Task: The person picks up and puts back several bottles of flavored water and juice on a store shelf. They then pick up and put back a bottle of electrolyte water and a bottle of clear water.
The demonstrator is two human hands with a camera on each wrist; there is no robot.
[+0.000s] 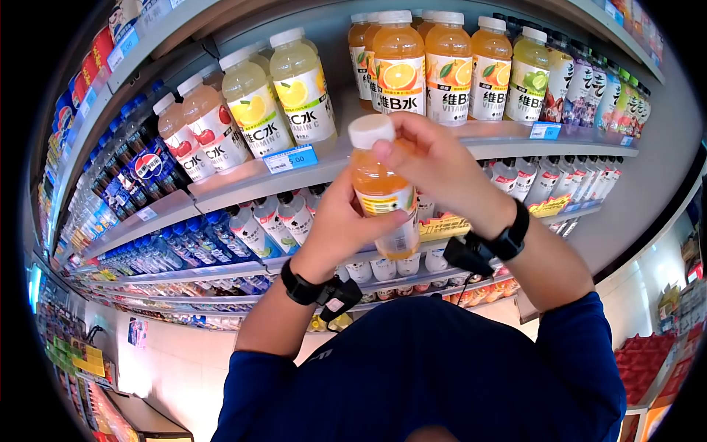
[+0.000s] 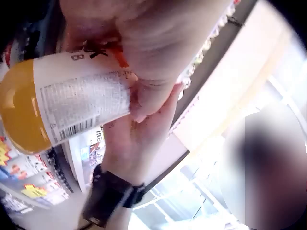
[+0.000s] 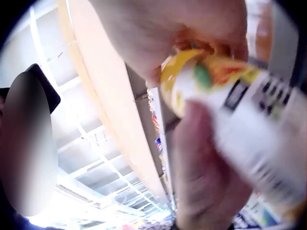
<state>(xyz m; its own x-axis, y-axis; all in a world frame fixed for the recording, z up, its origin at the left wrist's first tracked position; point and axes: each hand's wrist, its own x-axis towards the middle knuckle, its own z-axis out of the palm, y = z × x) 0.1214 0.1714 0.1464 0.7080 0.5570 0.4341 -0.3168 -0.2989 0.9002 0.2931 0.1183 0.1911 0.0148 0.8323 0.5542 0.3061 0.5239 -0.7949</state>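
Observation:
Both hands are on a bottle of orange drink with a white cap, held tilted in front of the shelves. My left hand grips the lower body, its thumb across the label. Up at the neck and shoulder, my right hand holds the bottle with the thumb just below the cap. The left wrist view shows the orange base and a barcode on the label. In the right wrist view the label is blurred, and the right palm hides the cap.
Behind the hands, a shelf bears yellow bottles, pink cherry-label bottles and more orange bottles. Blue price tags line its edge. Lower shelves hold white-label bottles. Pepsi bottles stand at left.

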